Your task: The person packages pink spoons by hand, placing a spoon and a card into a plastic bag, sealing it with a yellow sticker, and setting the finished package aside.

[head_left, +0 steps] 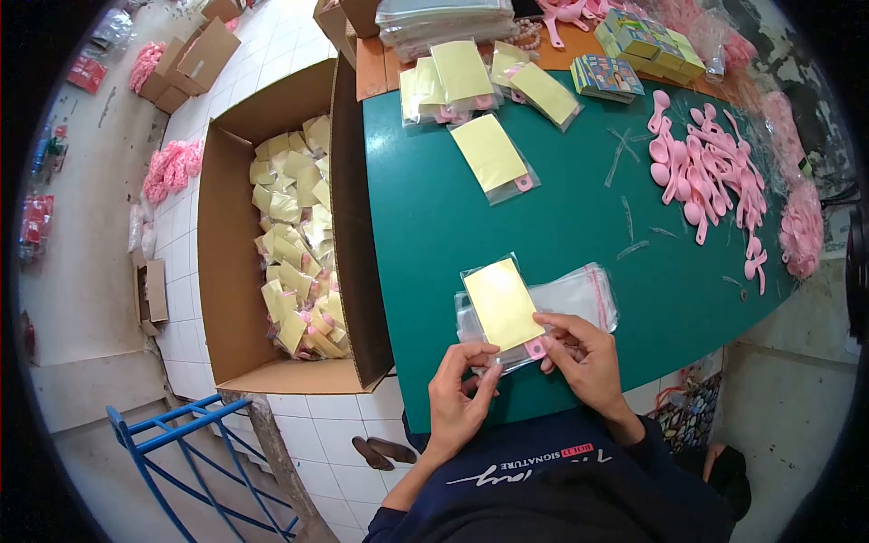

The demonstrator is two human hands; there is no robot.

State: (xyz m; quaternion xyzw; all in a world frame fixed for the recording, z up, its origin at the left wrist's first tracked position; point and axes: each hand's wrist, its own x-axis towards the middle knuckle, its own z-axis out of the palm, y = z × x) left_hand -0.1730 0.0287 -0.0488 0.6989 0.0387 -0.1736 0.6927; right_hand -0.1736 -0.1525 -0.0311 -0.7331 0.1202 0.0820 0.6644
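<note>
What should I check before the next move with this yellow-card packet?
1. Grip: left hand and right hand both pinch the near end of the packet: ok.
2. Yellow card lies flat inside the packet: ok.
3. Pink piece fully inside at the near end: cannot tell.
4. Packet mouth sealed: cannot tell.
5. Clear bags stacked under the packet, within reach: ok.
6. Cardboard box to the left open, with room: ok.
</note>
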